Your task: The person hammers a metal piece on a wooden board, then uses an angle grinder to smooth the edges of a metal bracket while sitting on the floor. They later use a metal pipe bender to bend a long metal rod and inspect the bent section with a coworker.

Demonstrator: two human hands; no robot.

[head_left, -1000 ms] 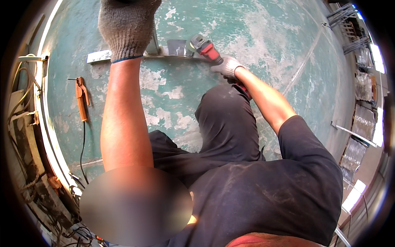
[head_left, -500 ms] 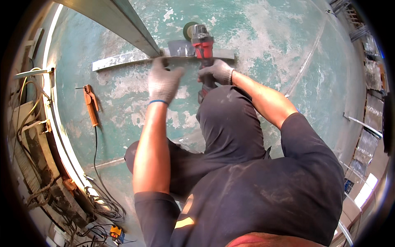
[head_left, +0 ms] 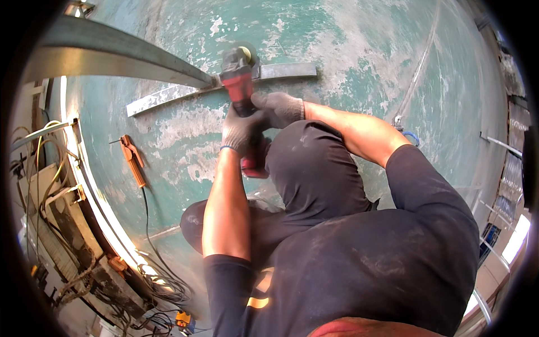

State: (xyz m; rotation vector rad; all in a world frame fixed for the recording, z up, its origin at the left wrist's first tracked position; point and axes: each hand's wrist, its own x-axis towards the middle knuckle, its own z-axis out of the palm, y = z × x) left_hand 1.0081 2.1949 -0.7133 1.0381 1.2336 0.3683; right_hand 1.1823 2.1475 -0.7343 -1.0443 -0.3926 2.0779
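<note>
A red and black cordless angle grinder [head_left: 238, 87] points away from me, its head and disc over a flat metal bar [head_left: 289, 71] on the floor. My left hand [head_left: 242, 130], in a grey knit glove, is closed round its handle from the left. My right hand [head_left: 281, 109], gloved alike, is closed against the handle from the right; its fingertips are partly hidden. A metal post [head_left: 168, 64] meets the bar just left of the grinder head. The grinder head is blurred and covers part of the bar.
An orange welding electrode holder [head_left: 132, 160] lies on the worn green floor at left, its black cable running back to a coil [head_left: 168, 286]. Cluttered beams and cables line the left edge. My bent knee [head_left: 314, 163] is close behind my right hand.
The grinder has swung left, towards the post, with my right hand. My left hand has moved from beside the post onto the grinder's handle. The post appears leaning further left in view.
</note>
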